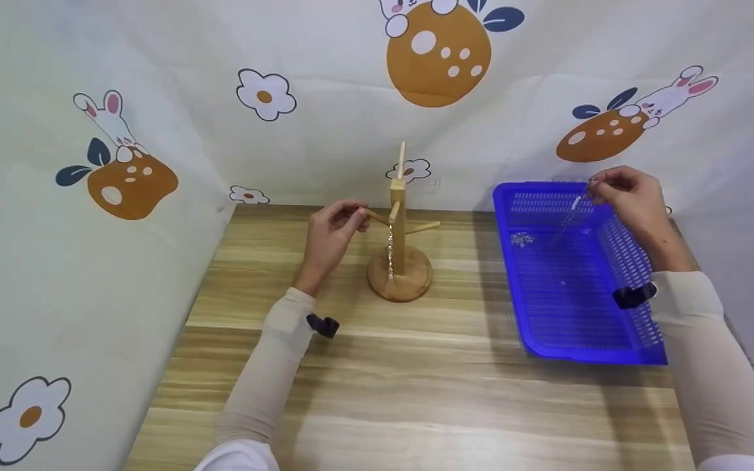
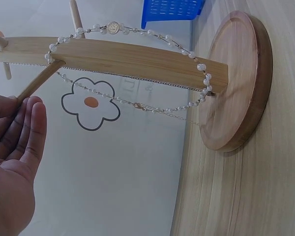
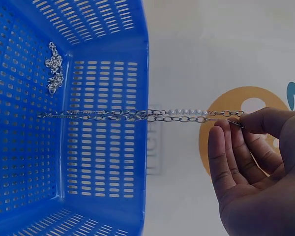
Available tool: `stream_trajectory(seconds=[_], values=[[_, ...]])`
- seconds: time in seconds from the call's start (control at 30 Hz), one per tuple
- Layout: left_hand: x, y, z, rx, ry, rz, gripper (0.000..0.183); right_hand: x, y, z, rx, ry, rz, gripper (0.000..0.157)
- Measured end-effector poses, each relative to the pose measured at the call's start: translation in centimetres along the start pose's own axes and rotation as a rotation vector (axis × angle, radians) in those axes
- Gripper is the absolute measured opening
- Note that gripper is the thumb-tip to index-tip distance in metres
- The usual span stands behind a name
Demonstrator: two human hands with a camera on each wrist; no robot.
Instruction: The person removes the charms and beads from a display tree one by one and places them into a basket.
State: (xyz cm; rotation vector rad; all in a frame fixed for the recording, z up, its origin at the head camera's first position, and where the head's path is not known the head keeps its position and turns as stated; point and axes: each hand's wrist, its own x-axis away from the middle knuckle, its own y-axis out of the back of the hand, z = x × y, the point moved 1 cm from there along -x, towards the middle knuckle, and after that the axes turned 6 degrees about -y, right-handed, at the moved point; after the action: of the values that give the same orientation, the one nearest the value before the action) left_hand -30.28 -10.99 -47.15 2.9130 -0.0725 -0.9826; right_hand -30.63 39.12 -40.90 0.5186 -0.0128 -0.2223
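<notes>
Left hand (image 1: 331,237) is pinching a tan wooden peg (image 2: 42,81) on the round-based wooden stand (image 1: 411,288), where a white-beaded necklace (image 2: 201,67) is hanging, while right hand (image 1: 633,199) is clamping thumb and fingers on a silver chain necklace with white beads (image 3: 187,112), dangling it over the blue perforated plastic basket (image 1: 583,358).
</notes>
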Motion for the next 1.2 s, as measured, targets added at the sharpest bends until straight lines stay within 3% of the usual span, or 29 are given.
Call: stream_trajectory(seconds=[0.3, 0.53, 0.87, 1.2], values=[[0.1, 0.1, -0.2, 0.004, 0.002, 0.017, 0.015, 0.2, -1.0, -0.1, -0.069, 0.057, 0.030, 0.015], [0.0, 0.0, -0.2, 0.003, 0.014, 0.008, 0.014, 0.1, -1.3, -0.7, -0.014, 0.023, 0.060, 0.018], [0.0, 0.1, -0.1, 0.014, 0.005, 0.012, 0.015, -0.7, -1.9, -2.3, 0.055, 0.037, 0.078, 0.022], [0.1, 0.1, -0.1, 0.019, 0.027, 0.013, 0.014, -0.8, -2.6, -3.0, 0.048, 0.044, 0.113, 0.023]])
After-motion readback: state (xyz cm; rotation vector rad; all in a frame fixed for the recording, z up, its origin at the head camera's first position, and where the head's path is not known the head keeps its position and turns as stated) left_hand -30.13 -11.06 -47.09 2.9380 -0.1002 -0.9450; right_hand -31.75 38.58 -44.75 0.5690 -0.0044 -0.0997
